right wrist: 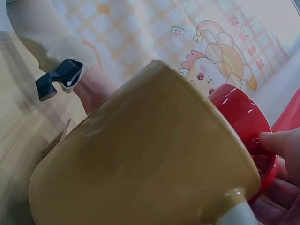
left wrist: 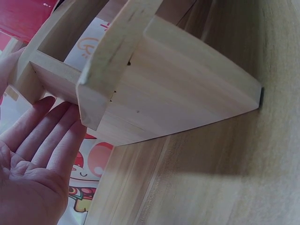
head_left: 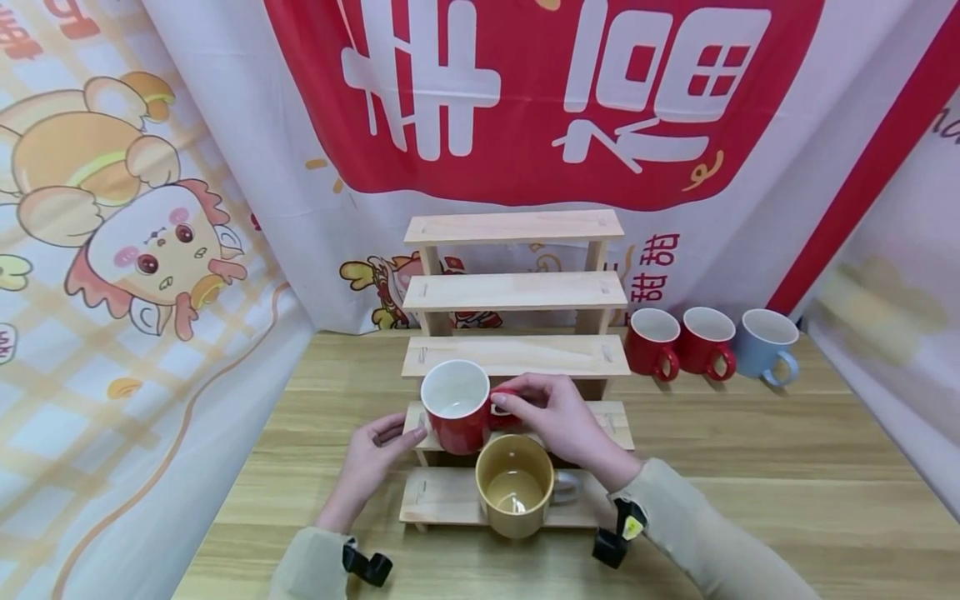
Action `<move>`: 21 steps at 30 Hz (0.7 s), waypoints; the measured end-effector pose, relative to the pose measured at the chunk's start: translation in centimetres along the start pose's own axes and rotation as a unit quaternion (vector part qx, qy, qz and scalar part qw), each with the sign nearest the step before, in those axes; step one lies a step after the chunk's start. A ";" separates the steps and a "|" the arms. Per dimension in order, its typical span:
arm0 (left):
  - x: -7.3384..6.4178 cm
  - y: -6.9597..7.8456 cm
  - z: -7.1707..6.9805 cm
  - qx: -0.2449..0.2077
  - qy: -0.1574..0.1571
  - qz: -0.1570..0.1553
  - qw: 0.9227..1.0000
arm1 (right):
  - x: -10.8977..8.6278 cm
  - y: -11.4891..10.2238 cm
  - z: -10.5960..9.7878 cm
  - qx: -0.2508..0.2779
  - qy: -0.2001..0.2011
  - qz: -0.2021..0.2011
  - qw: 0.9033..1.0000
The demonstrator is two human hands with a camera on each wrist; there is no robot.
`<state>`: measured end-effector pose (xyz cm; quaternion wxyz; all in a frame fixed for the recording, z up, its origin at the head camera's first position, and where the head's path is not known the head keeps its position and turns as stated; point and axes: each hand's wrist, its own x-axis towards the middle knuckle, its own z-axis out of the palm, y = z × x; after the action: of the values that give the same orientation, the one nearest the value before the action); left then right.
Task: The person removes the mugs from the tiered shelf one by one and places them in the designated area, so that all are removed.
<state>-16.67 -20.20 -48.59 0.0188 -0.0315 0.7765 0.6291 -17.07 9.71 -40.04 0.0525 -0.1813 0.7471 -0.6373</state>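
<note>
A red mug with a white inside stands over the second step from the front of a wooden stepped shelf. My right hand pinches its handle, thumb on top, as the right wrist view also shows with the red mug. My left hand is at the left end of that step, fingers extended under the board's edge and thumb toward the mug. In the left wrist view the fingers lie against the shelf. A mustard-yellow mug with a pale handle sits on the lowest step, in front of the red one.
Two red mugs, one on the left and one in the middle, stand on the wooden table right of the shelf, beside a light blue mug. A printed cloth hangs behind and along the sides.
</note>
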 end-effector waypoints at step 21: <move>-0.1 0.0 0.1 -0.008 0.002 0.023 1.000 | 0.1 0.1 0.1 0.036 0.001 -0.017 0.999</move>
<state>-16.56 -20.09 -48.57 0.0027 -0.0152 0.7722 0.6352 -17.15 9.55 -40.19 0.0470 -0.1914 0.7208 -0.6646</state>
